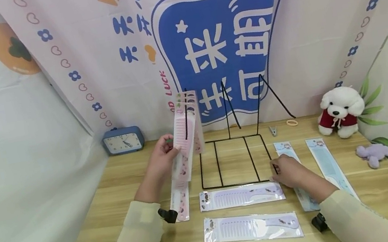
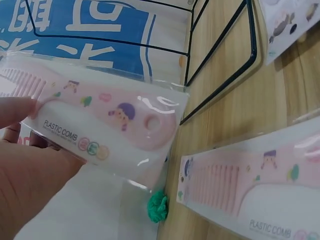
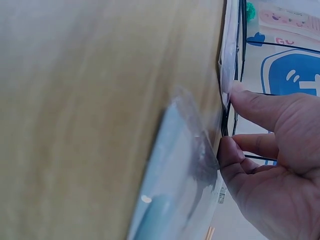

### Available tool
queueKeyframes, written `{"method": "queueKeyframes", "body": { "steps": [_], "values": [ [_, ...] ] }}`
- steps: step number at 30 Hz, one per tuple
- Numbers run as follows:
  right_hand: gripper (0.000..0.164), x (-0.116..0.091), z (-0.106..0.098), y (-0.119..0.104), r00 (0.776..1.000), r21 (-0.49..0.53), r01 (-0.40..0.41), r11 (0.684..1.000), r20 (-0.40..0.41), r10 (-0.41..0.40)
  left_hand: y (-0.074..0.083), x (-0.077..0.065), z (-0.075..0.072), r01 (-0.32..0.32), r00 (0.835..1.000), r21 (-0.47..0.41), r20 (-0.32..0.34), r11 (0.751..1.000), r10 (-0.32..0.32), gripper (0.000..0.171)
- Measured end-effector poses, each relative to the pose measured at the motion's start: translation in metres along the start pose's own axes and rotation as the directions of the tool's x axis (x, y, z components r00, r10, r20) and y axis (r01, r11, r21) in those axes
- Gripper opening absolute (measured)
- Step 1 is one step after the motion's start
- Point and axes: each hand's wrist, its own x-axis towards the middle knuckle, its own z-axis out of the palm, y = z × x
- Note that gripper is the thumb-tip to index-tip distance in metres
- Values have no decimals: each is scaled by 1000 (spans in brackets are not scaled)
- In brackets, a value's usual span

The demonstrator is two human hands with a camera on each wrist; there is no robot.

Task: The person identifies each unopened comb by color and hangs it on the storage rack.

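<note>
- One pink comb pack [image 1: 185, 157] is raised at the rack's left side; engagement with a hook cannot be determined.
- Lower pink pack [image 1: 181, 201]: on table, upper end hidden behind it.
- Left blue comb pack [image 1: 307, 200]: partly covered by right forearm.
- Legible label, raised pack: "PLASTIC COMB".
- Left hand [image 1: 161, 157]: thumb and fingers pinch raised pack.
- Right hand [image 1: 287, 170], well apart: pinches black wire rack [image 1: 218, 164] at near-right corner.
</note>
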Motion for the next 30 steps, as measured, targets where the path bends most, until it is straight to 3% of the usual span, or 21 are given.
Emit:
{"method": "queueKeyframes", "body": {
  "steps": [10,17,30],
  "values": [
    [60,0,0,1,1000,-1,8,1000,-15,-8,-12,18,18,-42,999,63,-27,997,44,19],
    [61,-2,1,1,1000,17,6,1000,-2,-6,-17,27,30,-32,999,31,-16,999,32,17],
    [62,0,1,1,1000,14,-6,1000,-9,6,-23,35,29,-8,999,27,-31,1000,8,17]
  ]
}}
